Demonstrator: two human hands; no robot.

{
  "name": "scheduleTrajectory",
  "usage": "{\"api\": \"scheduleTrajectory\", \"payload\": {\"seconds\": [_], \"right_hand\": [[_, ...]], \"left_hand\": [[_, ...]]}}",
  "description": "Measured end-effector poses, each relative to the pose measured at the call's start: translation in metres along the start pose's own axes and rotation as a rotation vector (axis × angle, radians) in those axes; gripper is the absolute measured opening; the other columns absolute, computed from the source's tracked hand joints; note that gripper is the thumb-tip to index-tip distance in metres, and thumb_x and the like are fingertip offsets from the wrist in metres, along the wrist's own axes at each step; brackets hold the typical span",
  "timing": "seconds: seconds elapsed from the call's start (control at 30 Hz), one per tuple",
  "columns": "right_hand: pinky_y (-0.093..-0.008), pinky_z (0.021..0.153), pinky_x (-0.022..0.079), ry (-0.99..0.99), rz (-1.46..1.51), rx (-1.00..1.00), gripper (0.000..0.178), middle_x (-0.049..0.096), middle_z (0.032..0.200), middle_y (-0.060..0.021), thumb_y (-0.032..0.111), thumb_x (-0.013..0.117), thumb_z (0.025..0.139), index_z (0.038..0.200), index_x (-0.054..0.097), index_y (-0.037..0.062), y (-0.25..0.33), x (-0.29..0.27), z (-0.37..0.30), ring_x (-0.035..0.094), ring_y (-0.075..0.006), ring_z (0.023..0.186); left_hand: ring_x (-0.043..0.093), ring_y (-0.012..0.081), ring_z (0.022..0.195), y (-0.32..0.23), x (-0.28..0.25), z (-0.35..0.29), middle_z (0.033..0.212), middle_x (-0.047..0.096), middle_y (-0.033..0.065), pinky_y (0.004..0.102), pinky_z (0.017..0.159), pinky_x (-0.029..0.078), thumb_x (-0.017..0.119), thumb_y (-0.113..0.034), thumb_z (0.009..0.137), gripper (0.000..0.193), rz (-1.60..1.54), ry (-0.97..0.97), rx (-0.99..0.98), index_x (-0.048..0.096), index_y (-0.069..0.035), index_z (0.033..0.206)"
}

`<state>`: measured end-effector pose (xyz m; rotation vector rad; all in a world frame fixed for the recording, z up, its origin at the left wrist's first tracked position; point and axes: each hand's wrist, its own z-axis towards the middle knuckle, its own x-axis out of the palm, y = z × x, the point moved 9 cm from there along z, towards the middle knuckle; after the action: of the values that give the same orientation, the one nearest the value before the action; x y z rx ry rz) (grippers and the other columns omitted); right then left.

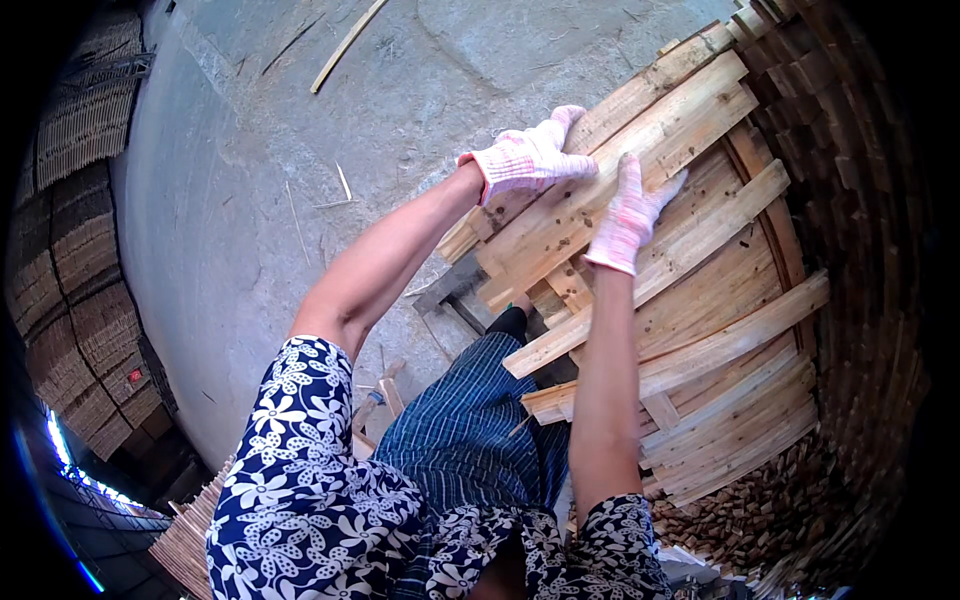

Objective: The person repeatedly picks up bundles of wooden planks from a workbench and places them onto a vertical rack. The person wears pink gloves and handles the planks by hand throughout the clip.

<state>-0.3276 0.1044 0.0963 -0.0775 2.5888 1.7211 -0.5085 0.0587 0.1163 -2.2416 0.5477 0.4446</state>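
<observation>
Both hands wear white and pink knitted gloves over a layer of pale wooden boards. My left hand [535, 157] rests at the far boards, its thumb stretched across the wood and its fingers spread toward the outer edge. Close by, my right hand [628, 222] lies at the near edge of a wide board [670, 130]; its thumb points up over the surface and its fingers reach out beside it. Neither hand is wrapped round a board. A narrower board [715, 225] passes just right of my right hand, and another slat [735, 335] lies nearer to me.
Stacked wood [850, 200] rises along the right, with a heap of small wood pieces [765, 510] below it. Bundled stacks [85, 290] stand at the left. Loose strips, including a long stick [345, 48], lie on the concrete floor [240, 180]. A foot shows beneath the boards.
</observation>
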Motion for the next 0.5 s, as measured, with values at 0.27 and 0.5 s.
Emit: {"api": "scheduleTrajectory", "payload": {"seconds": [0.27, 0.5], "right_hand": [[-0.0424, 0.111, 0.044, -0.114, -0.006, -0.024, 0.079, 0.040, 0.154, -0.0244, 0.023, 0.061, 0.103, 0.164, 0.013, 0.0070, -0.018, 0.003, -0.008, 0.048, -0.0344, 0.133], [-0.0443, 0.110, 0.045, -0.040, 0.038, -0.013, 0.081, 0.044, 0.150, -0.0264, 0.026, 0.062, 0.102, 0.164, 0.013, 0.0100, -0.008, 0.005, -0.009, 0.052, -0.0374, 0.131]], "left_hand": [[0.053, 0.0380, 0.135, -0.001, 0.000, 0.001, 0.146, 0.054, 0.0269, 0.0419, 0.114, 0.041, 0.067, -0.058, 0.089, 0.093, -0.062, 0.009, -0.045, 0.028, -0.011, 0.159], [0.059, 0.0321, 0.129, 0.038, -0.007, 0.018, 0.138, 0.063, 0.0210, 0.0411, 0.107, 0.045, 0.074, -0.049, 0.087, 0.078, -0.239, -0.111, -0.083, 0.051, -0.002, 0.145]]}}
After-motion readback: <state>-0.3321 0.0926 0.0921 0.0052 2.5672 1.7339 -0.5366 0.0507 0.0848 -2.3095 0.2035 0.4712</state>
